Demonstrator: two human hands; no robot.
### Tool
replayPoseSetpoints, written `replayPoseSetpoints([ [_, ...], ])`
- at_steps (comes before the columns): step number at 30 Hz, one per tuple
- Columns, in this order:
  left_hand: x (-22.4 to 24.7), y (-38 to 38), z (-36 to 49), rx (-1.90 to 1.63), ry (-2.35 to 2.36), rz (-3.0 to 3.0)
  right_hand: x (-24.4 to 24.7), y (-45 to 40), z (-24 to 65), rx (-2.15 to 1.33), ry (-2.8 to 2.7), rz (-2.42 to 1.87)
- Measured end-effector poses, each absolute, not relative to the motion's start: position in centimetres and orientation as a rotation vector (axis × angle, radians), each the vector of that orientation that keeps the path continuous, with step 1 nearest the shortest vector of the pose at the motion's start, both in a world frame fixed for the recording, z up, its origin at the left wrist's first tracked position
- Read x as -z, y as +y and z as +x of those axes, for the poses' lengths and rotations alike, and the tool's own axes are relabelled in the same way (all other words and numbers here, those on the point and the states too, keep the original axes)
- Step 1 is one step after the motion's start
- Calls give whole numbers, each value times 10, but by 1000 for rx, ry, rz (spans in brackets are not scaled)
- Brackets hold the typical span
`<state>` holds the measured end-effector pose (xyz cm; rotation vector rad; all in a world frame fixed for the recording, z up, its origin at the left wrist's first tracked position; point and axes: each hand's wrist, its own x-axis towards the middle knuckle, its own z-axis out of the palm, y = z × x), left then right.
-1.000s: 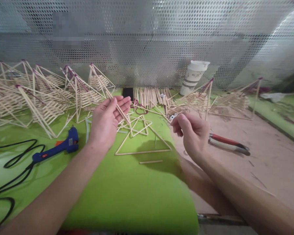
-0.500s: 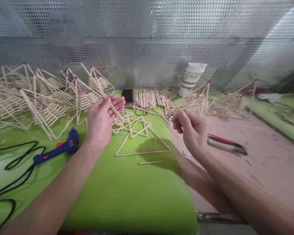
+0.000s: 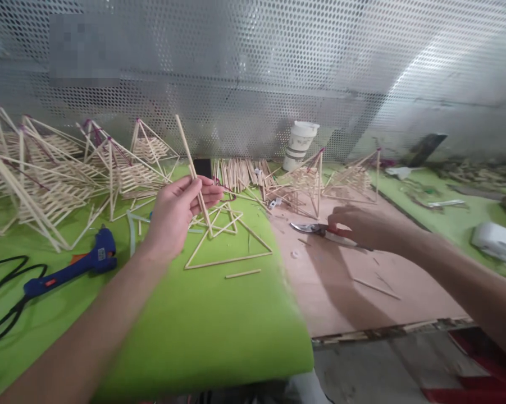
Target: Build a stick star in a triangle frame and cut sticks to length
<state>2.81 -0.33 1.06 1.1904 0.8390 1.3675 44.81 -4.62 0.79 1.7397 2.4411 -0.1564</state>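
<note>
Thin wooden sticks (image 3: 185, 140), apparently two, stand nearly upright in my left hand (image 3: 174, 210), pinched between thumb and fingers. Their lower ends come down by a triangle made of sticks (image 3: 227, 262) lying flat on the green cover. A short loose stick (image 3: 243, 274) rests just in front of that triangle. Over on the brown board, my right hand (image 3: 354, 224) has its fingers curled at the red handle of a pair of pruning shears (image 3: 307, 228). The blades point left, and part of the handles is hidden under the hand.
A blue glue gun (image 3: 80, 264) with a black cord lies at left. Several stick frames with purple tips (image 3: 54, 185) crowd the back left. Behind are a stick pile (image 3: 236, 175) and a white cup (image 3: 300, 146). A white box (image 3: 497, 241) sits far right.
My right hand has moved right and down onto the pruning shears. The sticks in my left hand have tipped more upright. The camera view has turned to the right.
</note>
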Motion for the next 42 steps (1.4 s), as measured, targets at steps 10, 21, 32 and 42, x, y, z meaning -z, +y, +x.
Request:
replayPoseSetpoints([
  [10, -6, -4, 35, -1029, 858, 1297, 4, -60, 458, 245, 2613, 1643],
  [21, 0, -4, 37, -858, 805, 1318, -21, -60, 399, 358, 2934, 2211],
  [32, 1, -9, 38, -389, 620, 1569, -55, -41, 280, 1259, 3047, 2263],
  [42, -3, -12, 35, -518, 664, 1391, -23, -44, 248, 1370, 3128, 2144],
])
